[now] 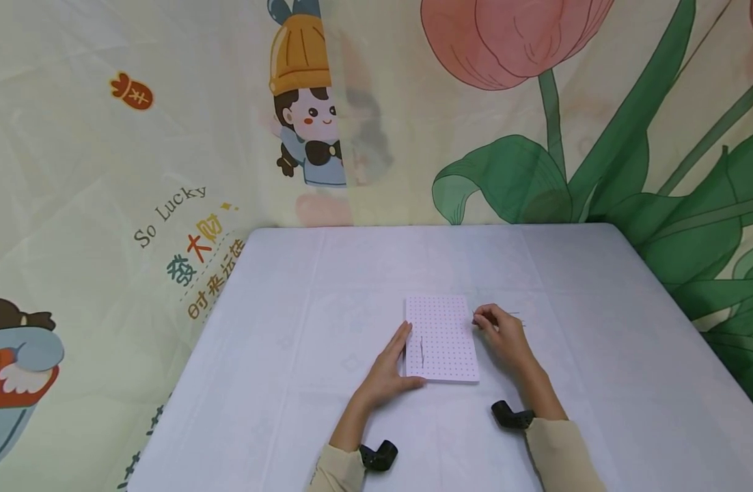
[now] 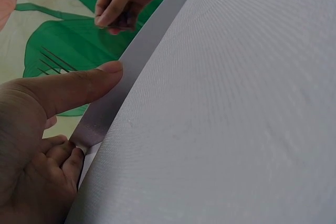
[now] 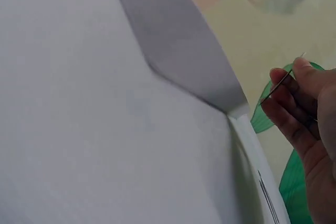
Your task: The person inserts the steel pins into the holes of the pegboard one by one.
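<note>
A white board with a grid of small holes lies on the table, its long side pointing away from me. My left hand rests against its near left corner, fingers straight along the left side and thumb along the front edge. Beyond that thumb, several thin dark rods stick up from the board in the left wrist view. Just off the board's right side, my right hand pinches a thin dark rod between thumb and fingertips.
Loose thin rods lie on the white-covered table beside my right hand. Black wrist cameras sit at both wrists. A printed cloth with flowers and cartoon figures hangs behind the table's far edge.
</note>
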A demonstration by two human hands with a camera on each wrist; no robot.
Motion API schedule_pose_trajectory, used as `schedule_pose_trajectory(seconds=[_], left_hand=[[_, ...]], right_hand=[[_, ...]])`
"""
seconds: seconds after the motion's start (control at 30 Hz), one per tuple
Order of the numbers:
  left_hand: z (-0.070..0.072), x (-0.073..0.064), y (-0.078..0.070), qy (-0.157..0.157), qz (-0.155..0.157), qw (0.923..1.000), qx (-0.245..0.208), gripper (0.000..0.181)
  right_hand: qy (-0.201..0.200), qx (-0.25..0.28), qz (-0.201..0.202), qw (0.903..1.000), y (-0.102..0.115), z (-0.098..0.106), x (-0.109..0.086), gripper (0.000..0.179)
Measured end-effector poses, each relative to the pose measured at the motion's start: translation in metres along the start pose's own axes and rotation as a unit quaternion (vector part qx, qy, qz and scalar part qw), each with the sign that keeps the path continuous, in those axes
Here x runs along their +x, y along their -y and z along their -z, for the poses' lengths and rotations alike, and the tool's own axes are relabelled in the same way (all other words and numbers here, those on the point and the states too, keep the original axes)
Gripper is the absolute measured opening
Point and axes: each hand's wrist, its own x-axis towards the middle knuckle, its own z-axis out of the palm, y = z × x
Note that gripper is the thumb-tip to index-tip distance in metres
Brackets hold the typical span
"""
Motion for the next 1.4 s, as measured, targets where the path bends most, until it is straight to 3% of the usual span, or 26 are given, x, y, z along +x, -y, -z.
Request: schedule_pose_trajectory(seconds=[0.27, 0.57, 0.77, 1.07, 1.4], left_hand=[[0.001, 0.000, 0.002, 0.004, -0.005, 1.0000, 0.002, 0.103], [0.000, 0.000, 0.005, 0.004, -0.017, 0.9998, -0.001, 0.100], [0.000, 0.000, 0.007, 0.004, -0.022, 0.9998, -0.002, 0.099], [0.001, 0.000, 0.005, 0.004, -0.020, 0.9998, -0.001, 0.100], [0.001, 0.000, 0.004, 0.005, -0.017, 0.9998, 0.000, 0.099]], right_hand=[[0.001, 0.127, 0.013, 0.9918, 0.024, -0.033, -0.001, 0.005], [0.015, 0.196, 0.076, 0.9776, 0.042, -0.060, 0.001, 0.014], [0.031, 0.194, 0.081, 0.9772, 0.048, -0.064, 0.001, 0.023], [0.042, 0.174, 0.089, 0.9798, 0.072, -0.055, 0.000, 0.016], [0.053, 0.132, 0.101, 0.9848, 0.043, -0.072, 0.001, 0.016]])
